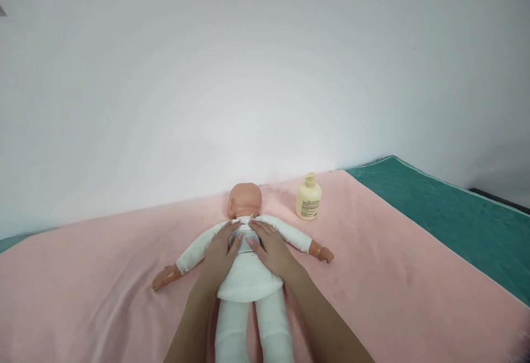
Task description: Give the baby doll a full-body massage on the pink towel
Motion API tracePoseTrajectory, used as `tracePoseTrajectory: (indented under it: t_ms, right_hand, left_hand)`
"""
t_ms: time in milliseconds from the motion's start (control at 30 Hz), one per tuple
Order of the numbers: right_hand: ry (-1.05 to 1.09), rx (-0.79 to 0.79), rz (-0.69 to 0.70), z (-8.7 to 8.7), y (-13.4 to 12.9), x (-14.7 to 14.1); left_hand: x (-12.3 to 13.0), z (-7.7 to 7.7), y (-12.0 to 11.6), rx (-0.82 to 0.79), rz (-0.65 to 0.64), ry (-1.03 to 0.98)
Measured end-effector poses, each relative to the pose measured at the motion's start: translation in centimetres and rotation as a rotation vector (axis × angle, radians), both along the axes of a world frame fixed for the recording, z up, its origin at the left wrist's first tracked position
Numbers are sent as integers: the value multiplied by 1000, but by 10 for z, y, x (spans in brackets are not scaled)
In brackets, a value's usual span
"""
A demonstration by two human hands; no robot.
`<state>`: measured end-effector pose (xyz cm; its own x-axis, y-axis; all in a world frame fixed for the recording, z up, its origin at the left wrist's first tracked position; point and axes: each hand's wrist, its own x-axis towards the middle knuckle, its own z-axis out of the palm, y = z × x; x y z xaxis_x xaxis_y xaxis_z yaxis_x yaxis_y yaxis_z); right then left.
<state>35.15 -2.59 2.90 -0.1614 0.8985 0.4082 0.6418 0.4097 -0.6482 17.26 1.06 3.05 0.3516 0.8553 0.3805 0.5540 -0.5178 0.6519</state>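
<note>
A baby doll with a white cloth body lies face down, its bald head away from me and its arms spread to both sides. My left hand rests flat on the left of its upper back, fingers extended toward the shoulder. On the right side of the back lies my right hand, also flat with the fingers stretched out. Both thumbs point inward over a greyish patch between the hands. Neither hand grips anything. The doll's face is hidden.
A pale yellow pump bottle stands upright beyond the doll's right-hand arm. Under everything is a pink cloth, with folds at the left. A green surface shows along the right. A plain white wall rises behind.
</note>
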Motion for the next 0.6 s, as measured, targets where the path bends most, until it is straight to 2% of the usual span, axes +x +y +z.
tracePoseTrajectory:
  t_ms: [167, 300, 400, 467, 533, 600]
  right_hand:
    - [-3, -16, 3, -1, 1, -1]
    - [50, 24, 15, 5, -4, 3]
    - [136, 85, 11, 21, -15, 10]
    - [193, 72, 31, 35, -26, 17]
    - [202, -11, 122, 48, -37, 23]
    - [150, -93, 253, 57, -47, 26]
  left_hand:
    - [1, 0, -2, -30, 16, 14]
    - [-1, 11, -6, -54, 0, 43]
    - [-12, 30, -16, -95, -28, 58]
    - [-24, 47, -27, -168, -91, 58]
    - [-36, 63, -40, -252, -195, 91]
    - [-44, 77, -53, -286, -236, 164]
